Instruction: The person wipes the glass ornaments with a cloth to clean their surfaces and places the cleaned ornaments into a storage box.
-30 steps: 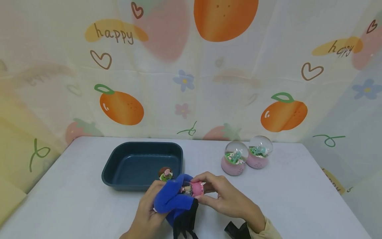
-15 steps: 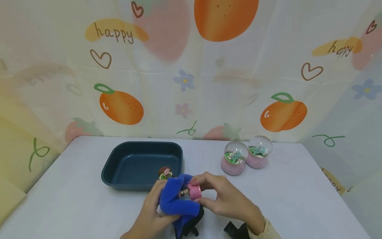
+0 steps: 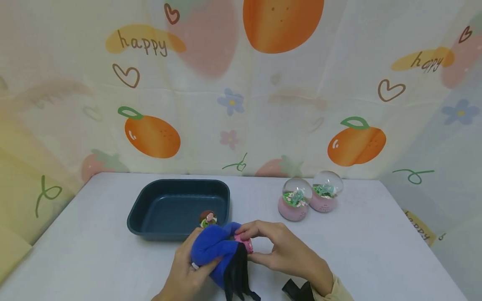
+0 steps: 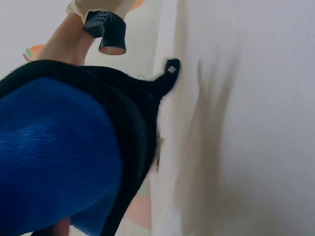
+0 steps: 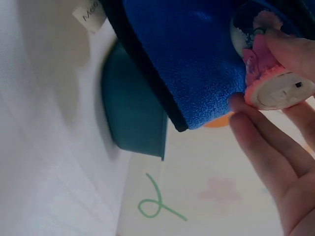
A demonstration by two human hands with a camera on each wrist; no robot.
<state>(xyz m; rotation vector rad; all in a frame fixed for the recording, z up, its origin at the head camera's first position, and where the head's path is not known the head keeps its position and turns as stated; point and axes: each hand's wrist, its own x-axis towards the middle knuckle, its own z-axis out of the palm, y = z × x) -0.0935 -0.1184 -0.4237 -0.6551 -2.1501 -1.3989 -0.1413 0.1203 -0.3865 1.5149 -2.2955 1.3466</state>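
My left hand [image 3: 184,265] grips a blue cloth with black edging [image 3: 214,246], bunched round the glass ball of a small snow globe. In the right wrist view the snow globe's pink base [image 5: 261,69] sticks out of the cloth [image 5: 177,59], its white underside turned outward. The thumb and fingers of my right hand [image 3: 282,246] pinch that base. The globe lies on its side in the air, in front of the tray. Cloth fills much of the left wrist view [image 4: 54,157] and hides the left fingers there. A black edge of the cloth hangs down.
A dark teal tray [image 3: 169,209] stands behind the hands, with a brown-and-green snow globe [image 3: 208,218] in its near right corner. Two snow globes on pink bases, one nearer [image 3: 295,202] and one behind [image 3: 325,194], stand on the white table [image 3: 357,234] at right.
The cloth has shifted and been drawn further over the globe, so less of the pink base shows. The left hand's wrapping has turned slightly; the right hand keeps its pinch.
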